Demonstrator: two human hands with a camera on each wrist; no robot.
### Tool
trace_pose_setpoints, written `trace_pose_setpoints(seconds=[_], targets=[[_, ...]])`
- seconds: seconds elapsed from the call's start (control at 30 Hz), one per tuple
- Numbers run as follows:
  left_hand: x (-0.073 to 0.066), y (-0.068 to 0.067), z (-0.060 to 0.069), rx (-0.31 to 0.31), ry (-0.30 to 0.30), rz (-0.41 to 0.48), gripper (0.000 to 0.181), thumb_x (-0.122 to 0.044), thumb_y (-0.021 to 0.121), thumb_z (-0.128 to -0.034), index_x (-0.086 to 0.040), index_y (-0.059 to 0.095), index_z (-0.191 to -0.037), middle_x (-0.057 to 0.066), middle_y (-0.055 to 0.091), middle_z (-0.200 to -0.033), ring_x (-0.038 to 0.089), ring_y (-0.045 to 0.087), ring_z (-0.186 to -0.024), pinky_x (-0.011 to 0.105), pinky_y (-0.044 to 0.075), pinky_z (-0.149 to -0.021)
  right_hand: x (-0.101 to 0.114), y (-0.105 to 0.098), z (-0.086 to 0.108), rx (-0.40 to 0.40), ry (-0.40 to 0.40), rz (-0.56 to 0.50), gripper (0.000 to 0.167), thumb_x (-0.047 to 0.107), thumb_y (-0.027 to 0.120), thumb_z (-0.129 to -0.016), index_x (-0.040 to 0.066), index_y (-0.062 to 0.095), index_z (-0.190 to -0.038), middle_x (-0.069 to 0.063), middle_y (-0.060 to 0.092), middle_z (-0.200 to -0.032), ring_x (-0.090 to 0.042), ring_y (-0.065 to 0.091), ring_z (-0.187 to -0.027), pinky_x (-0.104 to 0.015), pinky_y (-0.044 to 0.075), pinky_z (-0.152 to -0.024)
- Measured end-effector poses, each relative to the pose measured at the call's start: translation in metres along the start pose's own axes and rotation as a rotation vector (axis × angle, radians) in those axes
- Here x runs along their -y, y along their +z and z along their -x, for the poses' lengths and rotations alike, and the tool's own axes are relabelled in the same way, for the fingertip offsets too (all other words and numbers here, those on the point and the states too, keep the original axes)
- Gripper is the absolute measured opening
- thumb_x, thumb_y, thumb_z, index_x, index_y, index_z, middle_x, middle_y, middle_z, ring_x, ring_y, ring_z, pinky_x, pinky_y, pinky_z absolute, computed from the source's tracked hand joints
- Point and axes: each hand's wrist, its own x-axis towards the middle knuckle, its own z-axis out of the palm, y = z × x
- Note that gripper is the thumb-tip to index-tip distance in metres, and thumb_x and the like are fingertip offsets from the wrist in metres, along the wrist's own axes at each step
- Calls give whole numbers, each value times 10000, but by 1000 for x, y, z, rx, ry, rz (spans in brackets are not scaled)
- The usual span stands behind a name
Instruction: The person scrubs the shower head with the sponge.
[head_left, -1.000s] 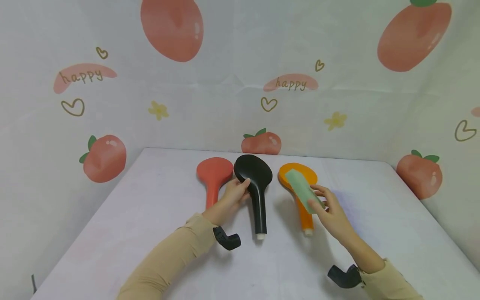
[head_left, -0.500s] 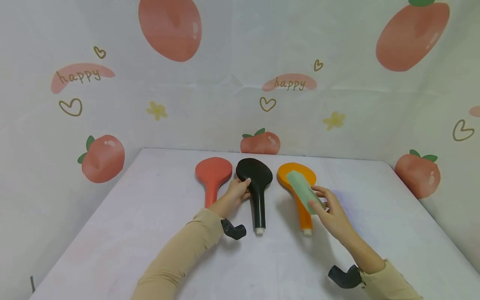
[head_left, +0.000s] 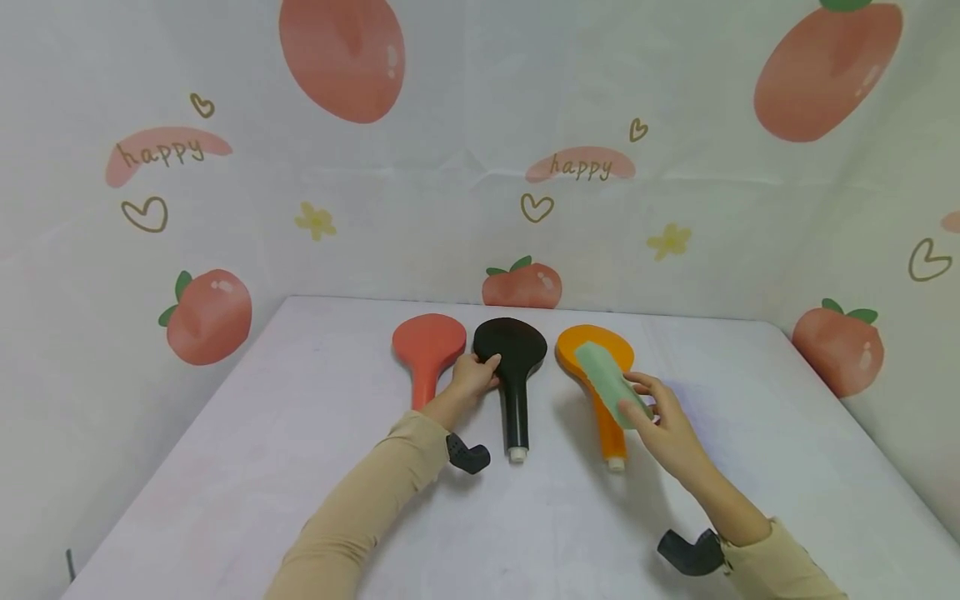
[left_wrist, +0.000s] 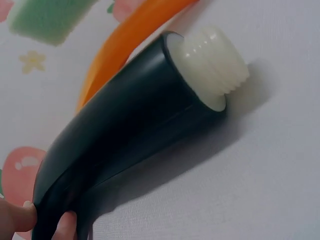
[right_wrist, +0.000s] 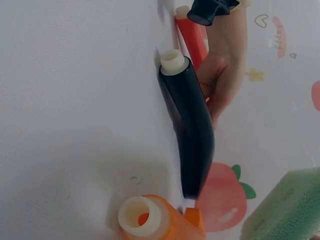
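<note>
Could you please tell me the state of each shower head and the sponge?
Red shower head: on the table.
Black shower head: held by the left hand, threaded end uncapped.
Orange shower head: on the table, white end open.
Sponge: held in the right hand, dampness unclear.

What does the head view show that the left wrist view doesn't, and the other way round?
Only the head view: the red piece, the right grip holding the sponge, and both sleeves.

Only the left wrist view: clear screw threads on the white end of the black piece; they are too small to make out from the head.

Both: the black piece, part of the orange piece, the sponge, and the left grip on the black piece.
</note>
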Motion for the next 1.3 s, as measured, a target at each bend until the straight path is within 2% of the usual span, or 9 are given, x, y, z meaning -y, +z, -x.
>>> trace_pose_setpoints(seconds=[0.17,0.33,0.4,0.57,0.7,0.83,1.0,1.1,1.3], targets=[[-6,0,6,-34,49,-38,478,-197,570,-930,65,446,-1311,230,563,-1218,151,629,-807,263,548,-824,0,0,0,8,13,-3,475,285,449,-978,68,344,-1387,-229,361,-1337,-262,399,-963,-246,381,-686],[53,8,-83,-61,249,-151,606,-353,672,-847,67,481,-1239,151,655,-881,163,666,-683,238,548,-629,-1,-1,-2,11,25,4,480,293,445,-979,66,339,-1388,-234,353,-1343,-268,407,-966,-246,392,-690],[59,9,-94,-76,286,-236,645,-401,684,-823,71,491,-1218,152,657,-886,175,667,-766,264,547,-687,-2,-2,-3,8,24,7,482,295,446,-978,63,339,-1387,-238,353,-1342,-264,406,-959,-246,393,-688],[2,3,-6,-115,342,-318,540,-249,618,-872,66,450,-1277,256,475,-1277,359,463,-1204,488,387,-1035,-3,-4,-4,5,28,0,490,302,445,-978,60,335,-1389,-242,344,-1350,-258,406,-956,-256,400,-698],[-19,8,35,-67,477,-281,447,-139,569,-891,74,451,-1267,253,446,-1257,370,443,-1168,486,392,-1015,-4,-7,-5,-1,34,-1,492,305,444,-979,56,335,-1389,-245,346,-1350,-252,422,-937,-261,415,-693],[-24,19,55,101,490,-292,372,-114,553,-906,66,506,-1228,221,509,-1195,322,522,-1078,403,472,-950,-6,-10,-6,-19,34,7,500,313,447,-975,54,337,-1389,-254,358,-1343,-255,430,-932,-268,415,-677],[-20,36,64,320,360,-295,369,-167,552,-920,18,528,-1238,165,569,-1168,272,576,-1049,337,514,-883,-11,-14,-7,-35,43,13,520,328,442,-974,49,324,-1397,-276,344,-1348,-288,424,-967,-271,411,-676],[-16,46,67,367,284,-314,365,-216,569,-915,-29,551,-1227,114,585,-1147,227,580,-1024,309,514,-854,-15,-17,-7,-31,62,17,538,346,430,-977,50,305,-1408,-287,323,-1359,-314,423,-996,-269,403,-682],[-10,63,69,410,230,-366,349,-264,566,-923,-73,557,-1215,83,599,-1130,158,591,-904,284,513,-873,-24,-25,-10,-42,103,39,578,384,393,-980,44,267,-1430,-312,299,-1369,-377,434,-1067,-258,394,-707]])
